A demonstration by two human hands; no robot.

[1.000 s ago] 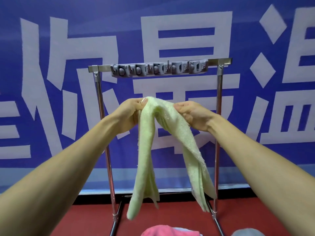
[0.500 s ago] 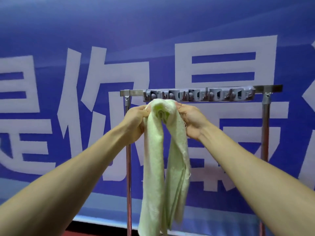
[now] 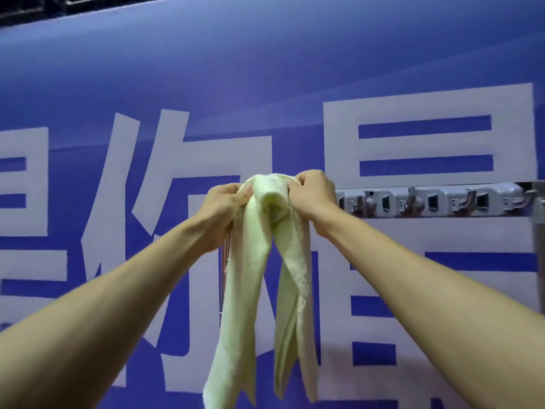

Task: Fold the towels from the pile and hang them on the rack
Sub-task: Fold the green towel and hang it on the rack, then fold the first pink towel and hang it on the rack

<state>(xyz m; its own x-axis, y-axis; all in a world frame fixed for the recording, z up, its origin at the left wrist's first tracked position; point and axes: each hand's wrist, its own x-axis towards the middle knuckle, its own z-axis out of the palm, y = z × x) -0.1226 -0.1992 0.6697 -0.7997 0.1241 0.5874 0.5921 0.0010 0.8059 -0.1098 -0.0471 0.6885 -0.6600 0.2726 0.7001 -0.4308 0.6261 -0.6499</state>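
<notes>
A pale green towel (image 3: 250,284) hangs doubled over, its two halves dangling down in front of me. My left hand (image 3: 221,208) grips the towel's top fold from the left and my right hand (image 3: 312,193) grips it from the right. Both hands hold the fold up at the left end of the rack's grey hook bar (image 3: 427,200). The towel and hands hide that end of the bar, so I cannot tell whether the towel sits on a hook. The rack's left post (image 3: 225,252) shows just behind the towel.
The hook bar carries several small hooks to the right of my hands, and the rack's right post (image 3: 538,246) stands at the frame's right edge. A blue banner with large white characters (image 3: 413,143) fills the background.
Both hands have raised the towel's fold from below the bar up to the bar's left end. The view has tilted up and shifted left, so the floor and pile are out of sight.
</notes>
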